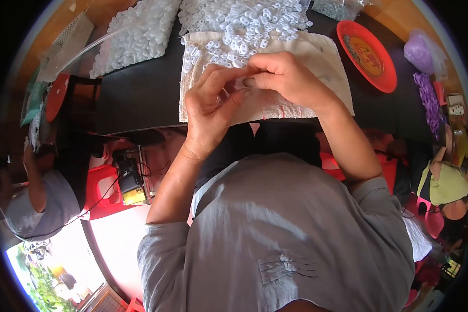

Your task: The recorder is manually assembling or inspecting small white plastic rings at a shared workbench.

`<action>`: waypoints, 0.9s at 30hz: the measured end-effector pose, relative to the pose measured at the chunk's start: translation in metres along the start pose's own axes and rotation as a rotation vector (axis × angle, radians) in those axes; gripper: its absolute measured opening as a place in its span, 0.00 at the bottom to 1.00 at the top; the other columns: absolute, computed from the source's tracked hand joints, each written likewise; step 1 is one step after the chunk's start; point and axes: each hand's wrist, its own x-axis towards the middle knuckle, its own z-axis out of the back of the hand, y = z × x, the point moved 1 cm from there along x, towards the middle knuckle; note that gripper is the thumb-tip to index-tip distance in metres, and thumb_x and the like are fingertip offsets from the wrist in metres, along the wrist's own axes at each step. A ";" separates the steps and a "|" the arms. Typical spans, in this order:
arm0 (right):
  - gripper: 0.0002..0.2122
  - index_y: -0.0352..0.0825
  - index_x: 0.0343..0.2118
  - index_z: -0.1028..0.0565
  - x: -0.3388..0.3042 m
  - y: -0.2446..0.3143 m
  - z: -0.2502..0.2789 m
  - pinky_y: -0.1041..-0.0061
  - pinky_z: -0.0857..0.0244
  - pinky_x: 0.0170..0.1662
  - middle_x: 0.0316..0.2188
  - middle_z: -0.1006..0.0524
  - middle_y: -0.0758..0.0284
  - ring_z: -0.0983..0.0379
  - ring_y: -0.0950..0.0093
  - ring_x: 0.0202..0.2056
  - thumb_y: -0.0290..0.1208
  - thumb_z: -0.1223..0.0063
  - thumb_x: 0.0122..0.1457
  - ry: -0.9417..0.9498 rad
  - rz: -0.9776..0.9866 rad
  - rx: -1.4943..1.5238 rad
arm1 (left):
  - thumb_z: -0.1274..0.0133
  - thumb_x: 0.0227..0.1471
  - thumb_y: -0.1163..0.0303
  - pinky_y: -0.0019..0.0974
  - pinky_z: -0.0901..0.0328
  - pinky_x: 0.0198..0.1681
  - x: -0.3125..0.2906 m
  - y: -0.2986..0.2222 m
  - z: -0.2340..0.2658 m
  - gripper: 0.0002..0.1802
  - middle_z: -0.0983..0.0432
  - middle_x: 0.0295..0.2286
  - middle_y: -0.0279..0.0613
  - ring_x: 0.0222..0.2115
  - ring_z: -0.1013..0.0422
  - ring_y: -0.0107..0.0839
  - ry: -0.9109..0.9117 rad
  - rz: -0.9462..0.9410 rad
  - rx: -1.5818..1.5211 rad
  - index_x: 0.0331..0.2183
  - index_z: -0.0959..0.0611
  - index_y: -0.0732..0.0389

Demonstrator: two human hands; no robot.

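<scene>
My left hand (213, 101) and my right hand (288, 80) meet above a cream cloth (330, 70) at the front of the dark table. The fingers of both are pinched closed, with the fingertips almost touching. Something small and pale seems to sit between them, but the fingers hide most of it. Just beyond my fingertips, small white oval plastic pieces with holes (239, 46) lie scattered on the far part of the cloth, spreading from a larger heap (218, 15) behind.
A clear bag of white pieces (138, 39) lies at the back left. On the right are a red oval tray (369, 57), a purple bundle in plastic (420, 52) and purple strands (427, 104). Other people sit at the left (47, 203) and right (444, 182).
</scene>
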 end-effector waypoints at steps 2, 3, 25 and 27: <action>0.04 0.28 0.28 0.27 -0.005 0.003 -0.001 0.84 0.42 0.32 0.24 0.29 0.75 0.36 0.86 0.29 0.24 0.49 0.57 0.021 -0.007 0.067 | 0.40 0.42 0.81 0.26 0.35 0.30 -0.005 0.003 -0.002 0.15 0.27 0.27 0.36 0.26 0.30 0.23 -0.015 0.001 -0.001 0.36 0.19 0.63; 0.04 0.29 0.29 0.27 -0.008 0.003 0.002 0.85 0.42 0.32 0.24 0.29 0.75 0.36 0.87 0.29 0.24 0.49 0.58 0.034 -0.008 0.109 | 0.40 0.42 0.81 0.26 0.35 0.30 -0.005 0.004 -0.003 0.15 0.27 0.27 0.36 0.26 0.30 0.23 -0.012 -0.002 -0.002 0.36 0.19 0.63; 0.08 0.27 0.29 0.25 -0.041 0.004 -0.002 0.86 0.41 0.25 0.21 0.28 0.70 0.33 0.83 0.22 0.29 0.48 0.57 0.030 -0.170 0.537 | 0.34 0.39 0.78 0.26 0.36 0.26 -0.014 -0.007 -0.020 0.13 0.25 0.23 0.37 0.24 0.30 0.23 0.036 -0.111 -0.093 0.30 0.20 0.65; 0.08 0.27 0.29 0.25 -0.041 0.003 -0.003 0.86 0.41 0.25 0.21 0.28 0.70 0.34 0.83 0.22 0.29 0.48 0.58 0.018 -0.171 0.524 | 0.35 0.39 0.80 0.25 0.38 0.27 -0.014 -0.007 -0.020 0.11 0.24 0.23 0.36 0.25 0.31 0.23 0.040 -0.053 -0.128 0.28 0.20 0.65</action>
